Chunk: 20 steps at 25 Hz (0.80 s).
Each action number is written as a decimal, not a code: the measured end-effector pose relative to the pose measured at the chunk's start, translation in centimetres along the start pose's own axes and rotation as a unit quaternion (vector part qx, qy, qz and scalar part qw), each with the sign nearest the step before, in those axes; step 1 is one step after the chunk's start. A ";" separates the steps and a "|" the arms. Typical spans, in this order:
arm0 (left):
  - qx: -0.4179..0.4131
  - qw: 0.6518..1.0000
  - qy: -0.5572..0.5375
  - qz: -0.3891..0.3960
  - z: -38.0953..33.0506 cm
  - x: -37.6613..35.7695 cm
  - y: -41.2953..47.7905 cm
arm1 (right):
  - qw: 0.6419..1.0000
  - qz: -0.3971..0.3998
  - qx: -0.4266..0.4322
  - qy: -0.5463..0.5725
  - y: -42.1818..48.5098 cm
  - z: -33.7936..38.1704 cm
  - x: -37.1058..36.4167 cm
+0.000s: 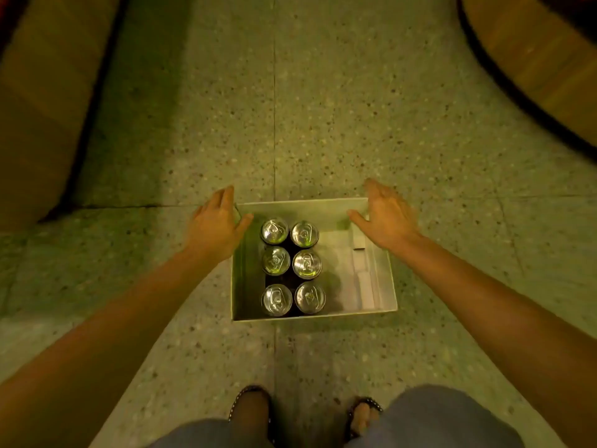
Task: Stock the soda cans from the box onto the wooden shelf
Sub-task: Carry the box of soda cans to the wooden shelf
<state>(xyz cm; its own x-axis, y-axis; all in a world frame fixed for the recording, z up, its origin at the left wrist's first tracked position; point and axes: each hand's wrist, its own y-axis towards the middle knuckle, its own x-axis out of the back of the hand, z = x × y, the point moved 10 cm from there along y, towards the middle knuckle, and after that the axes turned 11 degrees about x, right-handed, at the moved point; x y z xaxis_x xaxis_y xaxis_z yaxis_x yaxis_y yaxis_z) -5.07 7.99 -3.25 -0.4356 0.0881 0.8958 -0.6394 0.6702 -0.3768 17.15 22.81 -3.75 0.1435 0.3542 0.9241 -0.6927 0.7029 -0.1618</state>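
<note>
Below, six soda cans (291,266) are standing in a white box (384,279) on the terrazzo floor (323,108). Left hand (214,226) and right hand (386,215) are hovering at its far corners, fingers spread, gripping nothing.

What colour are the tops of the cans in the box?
Shiny silver, with pull tabs, on all six cans in the box; the head view, the only one, shows them.

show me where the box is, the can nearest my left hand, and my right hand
box (386,279), head view, right wall rim.
can nearest the left hand (274,230), head view, its silver top.
right hand (386,218), head view, back of the hand.
</note>
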 end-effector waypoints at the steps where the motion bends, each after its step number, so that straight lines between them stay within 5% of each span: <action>1: 0.010 1.000 -0.006 0.010 0.7 -2.0 0.0 | 0.999 -0.015 -0.030 0.009 -0.7 -1.4 -1.4; 5: 0.067 0.996 -0.065 -0.002 4.8 -7.9 -0.3 | 0.977 -0.063 -0.129 0.159 -3.8 -5.8 -7.1; 10: 0.140 0.948 -0.277 0.072 6.5 -11.3 -2.0 | 0.959 -0.084 -0.138 0.233 -5.1 -7.2 -8.6; 20: 0.147 0.942 -0.298 0.050 6.5 -11.0 -2.4 | 0.953 -0.095 -0.125 0.260 -5.5 -7.7 -8.5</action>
<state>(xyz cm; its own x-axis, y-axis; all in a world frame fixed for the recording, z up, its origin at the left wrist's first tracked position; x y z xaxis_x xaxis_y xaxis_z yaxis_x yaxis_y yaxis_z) -2.89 0.60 -13.75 -0.7252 -0.3484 0.5939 -0.6860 0.4395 -0.5798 25.17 20.66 -13.40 0.6259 0.4172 0.6590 -0.4380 0.8871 -0.1456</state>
